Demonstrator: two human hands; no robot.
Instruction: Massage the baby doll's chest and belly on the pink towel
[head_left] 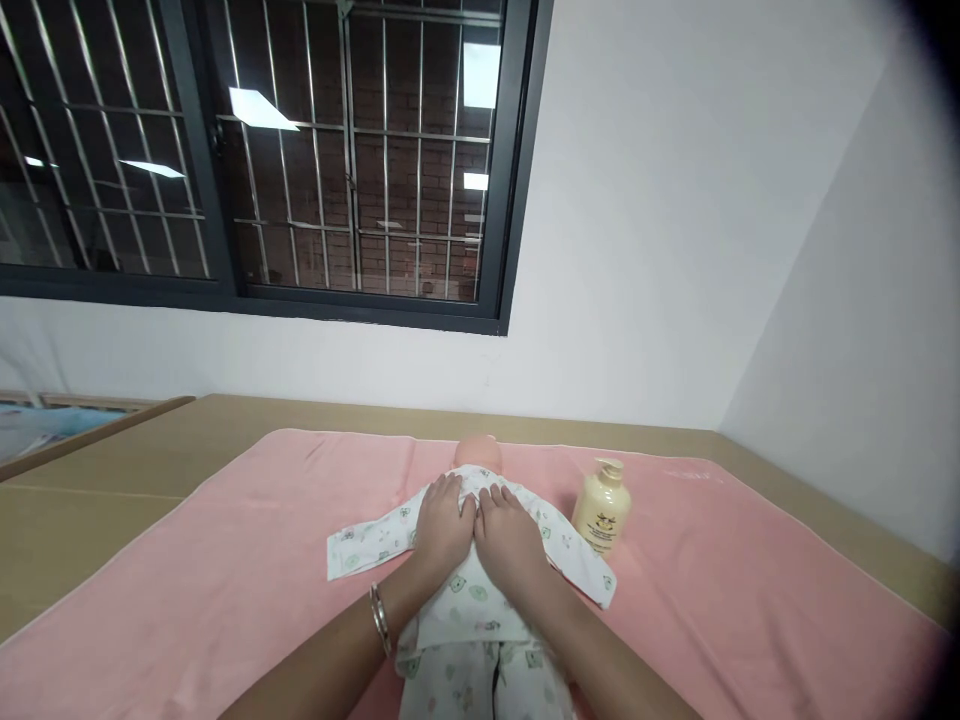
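A baby doll (478,452) in a white printed romper (469,600) lies on its back on a pink towel (225,570), head toward the wall. My left hand (442,525) and my right hand (508,537) both rest flat on the doll's chest, side by side, fingers together and pointing at its head. Neither hand grips anything. The romper's sleeves spread out to each side. A bracelet is on my left wrist. The doll's legs run out of view at the bottom edge.
A cream pump bottle (601,506) stands upright on the towel just right of the doll's arm. The towel covers a tan tabletop (90,500) set against a white wall under a barred window (300,150). A wall corner is at the right.
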